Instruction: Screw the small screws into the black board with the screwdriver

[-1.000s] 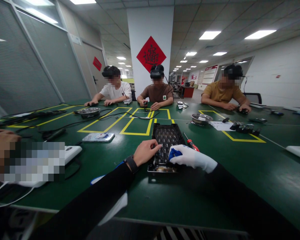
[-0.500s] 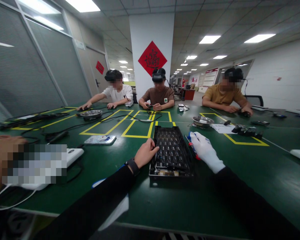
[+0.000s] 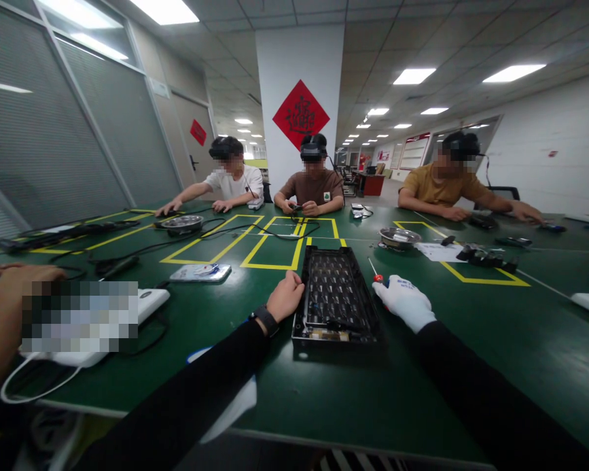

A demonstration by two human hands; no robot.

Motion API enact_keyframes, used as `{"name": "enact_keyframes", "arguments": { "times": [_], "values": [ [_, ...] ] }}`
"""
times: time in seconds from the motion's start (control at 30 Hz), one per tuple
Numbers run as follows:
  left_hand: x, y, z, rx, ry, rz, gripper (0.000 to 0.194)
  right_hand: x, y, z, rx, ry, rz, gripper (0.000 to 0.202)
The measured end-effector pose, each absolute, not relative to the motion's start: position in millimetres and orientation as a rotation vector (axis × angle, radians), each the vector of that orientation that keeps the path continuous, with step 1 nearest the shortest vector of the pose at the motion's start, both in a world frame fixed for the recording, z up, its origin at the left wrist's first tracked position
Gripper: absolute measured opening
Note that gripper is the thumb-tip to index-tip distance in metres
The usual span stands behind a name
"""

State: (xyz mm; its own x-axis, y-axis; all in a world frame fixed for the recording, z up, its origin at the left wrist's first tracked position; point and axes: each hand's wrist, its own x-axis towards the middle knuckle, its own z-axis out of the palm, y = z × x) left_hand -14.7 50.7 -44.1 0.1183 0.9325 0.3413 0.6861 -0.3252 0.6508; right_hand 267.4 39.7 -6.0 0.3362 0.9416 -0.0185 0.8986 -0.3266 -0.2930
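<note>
A shallow black rectangular case [image 3: 302, 339] lies lengthwise in front of me, its inside showing rows of small dark parts with shiny bits. My left hand [image 3: 285, 296], bare and with a dark watch on the wrist, presses curled fingers and thumb against the case's left side. On the other side, my right hand [image 3: 406, 302] wears a white glove. It is closed around a screwdriver [image 3: 378, 279] with a red handle, whose thin shaft points up and away from me, apart from the case. Most of the handle is hidden by the glove.
Left of the case lies a phone-shaped item [image 3: 201, 273]. Metal bowls [image 3: 397, 238] [image 3: 182, 224], black cables and dark parts [image 3: 488, 257] lie farther off. A white device [image 3: 152, 302] is beside another person's hand at left. Several people sit across the green table [image 3: 471, 366].
The screwdriver has turned in my right hand, so its shaft now points away from me. My left thumb has drawn back from the case's rim. A person at right has stretched out an arm.
</note>
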Motion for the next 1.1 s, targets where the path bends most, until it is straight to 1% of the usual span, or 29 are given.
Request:
{"name": "enact_keyframes", "arguments": {
  "times": [0.1, 0.2, 0.33, 0.43, 0.53, 0.67, 0.83, 0.93, 1.03, 1.1],
  "values": [
    [-17, 51, -42, 2.037, 1.65, 1.075, 0.016, 267, 39, -6, -2.231, -1.557, 0.217, 0.055],
    [-17, 61, -29, 1.969, 1.728, 1.181, 0.025, 262, 37, -5, -1.931, -1.489, 0.16, 0.049],
    [-19, 94, -4, 1.94, 1.724, 1.274, 0.022, 254, 34, -10, -1.543, -1.4, 0.19, 0.047],
    [-24, 112, 4, 1.79, 1.823, 1.282, 0.02, 250, 35, -17, -1.404, -1.267, 0.381, 0.047],
    [-29, 113, -3, 1.719, 1.847, 1.339, 0.02, 253, 39, -24, -1.317, -1.109, 0.591, 0.045],
    [-33, 104, -17, 1.635, 1.848, 1.423, 0.022, 257, 40, -28, -1.178, -1.023, 0.773, 0.042],
    [-30, 96, -16, 1.674, 1.774, 1.494, 0.022, 249, 34, -21, -1.025, -1.013, 0.958, 0.042],
    [-21, 87, -10, 1.82, 1.664, 1.471, 0.022, 242, 30, -12, -0.884, -0.953, 1.076, 0.043],
    [-5, 72, -4, 2.177, 1.44, 1.367, 0.027, 236, 28, 0, -0.727, -0.878, 1.222, 0.043],
    [5, 64, -2, 2.316, 1.476, 1.277, 0.027, 233, 27, 9, -0.598, -0.839, 1.327, 0.038]
  ]
}}
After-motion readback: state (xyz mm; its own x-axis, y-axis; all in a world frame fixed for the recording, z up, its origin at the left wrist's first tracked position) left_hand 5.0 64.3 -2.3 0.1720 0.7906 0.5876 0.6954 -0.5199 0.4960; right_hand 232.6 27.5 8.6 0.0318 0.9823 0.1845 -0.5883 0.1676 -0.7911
